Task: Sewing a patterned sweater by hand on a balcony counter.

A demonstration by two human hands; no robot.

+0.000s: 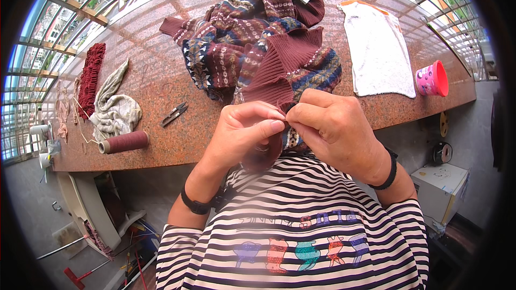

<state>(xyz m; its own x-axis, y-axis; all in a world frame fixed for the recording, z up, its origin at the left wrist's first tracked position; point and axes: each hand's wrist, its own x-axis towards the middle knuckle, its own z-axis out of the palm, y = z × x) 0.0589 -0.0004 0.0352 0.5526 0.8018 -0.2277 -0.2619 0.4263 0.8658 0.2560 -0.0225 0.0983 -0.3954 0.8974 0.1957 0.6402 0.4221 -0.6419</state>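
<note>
A patterned knitted sweater [229, 36] in maroon, blue and cream lies bunched on the granite worktop, its near end reaching down to my lap. My left hand [246, 127] pinches a maroon part of it, and some of that knit hangs below the palm. Thumb and fingers of my right hand [332, 125] are pinched together, their tips meeting those of the left. Whatever lies between the right fingertips is too small to make out. Just beyond both hands spreads the sweater's maroon ribbing [278, 68].
On the left of the worktop [169, 151] lie thread snips [174, 114], a cone of maroon yarn [125, 142], a greyish cloth [117, 112] and a dark red knitted strip [90, 76]. A white cloth [379, 50] and a pink tub [432, 79] are at right, near the edge.
</note>
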